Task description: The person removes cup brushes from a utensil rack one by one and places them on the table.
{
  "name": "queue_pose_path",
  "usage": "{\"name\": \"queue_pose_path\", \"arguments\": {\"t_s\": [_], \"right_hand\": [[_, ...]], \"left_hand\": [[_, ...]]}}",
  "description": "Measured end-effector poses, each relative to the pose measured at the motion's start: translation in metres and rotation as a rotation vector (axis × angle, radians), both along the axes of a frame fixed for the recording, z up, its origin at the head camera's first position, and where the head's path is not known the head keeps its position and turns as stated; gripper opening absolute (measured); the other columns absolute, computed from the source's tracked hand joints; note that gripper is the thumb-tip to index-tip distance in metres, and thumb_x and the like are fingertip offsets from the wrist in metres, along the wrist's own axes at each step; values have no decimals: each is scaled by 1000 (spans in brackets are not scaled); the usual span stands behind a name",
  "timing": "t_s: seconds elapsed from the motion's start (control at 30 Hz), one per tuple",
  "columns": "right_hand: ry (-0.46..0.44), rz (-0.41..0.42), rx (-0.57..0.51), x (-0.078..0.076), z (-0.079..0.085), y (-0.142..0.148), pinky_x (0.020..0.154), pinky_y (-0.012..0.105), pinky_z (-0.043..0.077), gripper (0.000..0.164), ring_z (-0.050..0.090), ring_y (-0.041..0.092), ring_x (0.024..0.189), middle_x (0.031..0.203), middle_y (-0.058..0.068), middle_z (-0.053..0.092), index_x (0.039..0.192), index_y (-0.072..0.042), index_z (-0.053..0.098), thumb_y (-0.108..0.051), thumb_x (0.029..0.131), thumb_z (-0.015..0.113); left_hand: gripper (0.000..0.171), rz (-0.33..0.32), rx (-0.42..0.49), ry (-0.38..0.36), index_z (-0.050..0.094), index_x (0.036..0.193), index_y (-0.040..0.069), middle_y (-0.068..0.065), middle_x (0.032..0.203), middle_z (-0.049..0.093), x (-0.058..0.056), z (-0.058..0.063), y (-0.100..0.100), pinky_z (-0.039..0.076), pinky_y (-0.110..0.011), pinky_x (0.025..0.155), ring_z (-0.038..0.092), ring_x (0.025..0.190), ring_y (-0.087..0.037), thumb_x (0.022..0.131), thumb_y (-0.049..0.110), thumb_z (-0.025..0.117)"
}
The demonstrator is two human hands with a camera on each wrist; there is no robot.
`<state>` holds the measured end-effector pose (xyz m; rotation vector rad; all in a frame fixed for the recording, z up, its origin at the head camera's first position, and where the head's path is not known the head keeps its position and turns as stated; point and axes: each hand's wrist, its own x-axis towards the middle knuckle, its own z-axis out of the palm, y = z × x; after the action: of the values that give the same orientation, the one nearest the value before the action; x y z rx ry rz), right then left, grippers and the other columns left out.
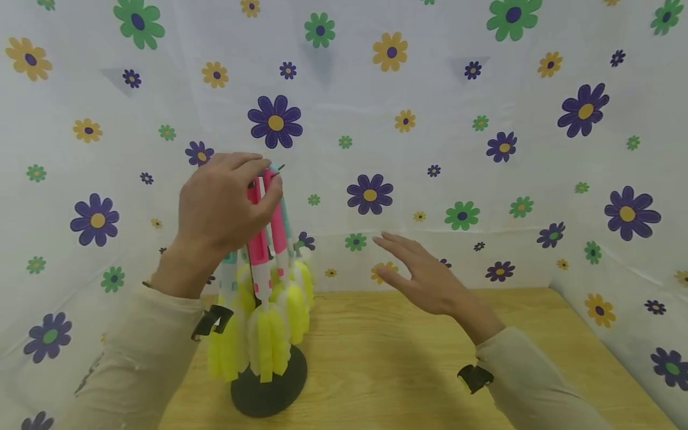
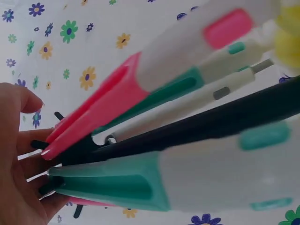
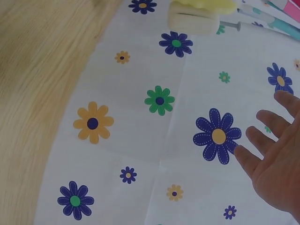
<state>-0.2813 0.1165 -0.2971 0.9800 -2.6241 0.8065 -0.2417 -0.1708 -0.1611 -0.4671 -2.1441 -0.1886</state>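
The black round-based stand (image 1: 269,394) is gripped atop by the left hand (image 1: 223,200); right of it, the right hand (image 1: 424,275) is spread. Yellow-headed plastic brushes (image 1: 266,337), hung around it, are probably light, best held by stiff handles (image 1: 258,245).

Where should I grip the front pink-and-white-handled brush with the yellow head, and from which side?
Probably the slim white lower handle, from the front right: it hangs nearly upright with that part uncovered, while the bare left hand partly covers the pink upper handle and the bulky yellow head spreads wide below.
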Motion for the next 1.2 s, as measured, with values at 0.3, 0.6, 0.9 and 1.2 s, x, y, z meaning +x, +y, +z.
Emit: {"name": "queue_pose_path", "arguments": {"t_s": [0.3,0.6,0.9,1.2], "right_hand": [[-30,35,-42,3,-3,-22,97,51,23,52,18,15,130,144,-12,18,137,-38,23,-53,88,33],[-59,48,-105,4,-8,-43,97,49,25,53,21,13,129,142,-12,22,137,-34,28,-54,88,32],[-99,104,-329,8,3,-77,92,41,35,48,40,3,114,129,-19,39,131,-31,40,-52,88,37],[-117,239,-470,9,11,-118,89,35,39,40,47,6,107,124,-11,46,127,-25,46,-41,91,40]], "left_hand": [[34,5,48,18,64,108,5,-11,106,62,1,-5,-16,40,-44,86,51,108,-26,86,24,48],[32,0,69,118,63,108,4,-11,101,64,1,-9,-28,47,-44,73,57,99,-27,85,23,49],[31,-10,45,190,64,105,4,-11,96,65,1,-13,-31,48,-42,65,60,89,-27,83,22,53],[31,-35,117,220,64,108,6,-6,110,61,-1,-20,-33,43,-42,82,53,107,-22,84,23,53]]}}
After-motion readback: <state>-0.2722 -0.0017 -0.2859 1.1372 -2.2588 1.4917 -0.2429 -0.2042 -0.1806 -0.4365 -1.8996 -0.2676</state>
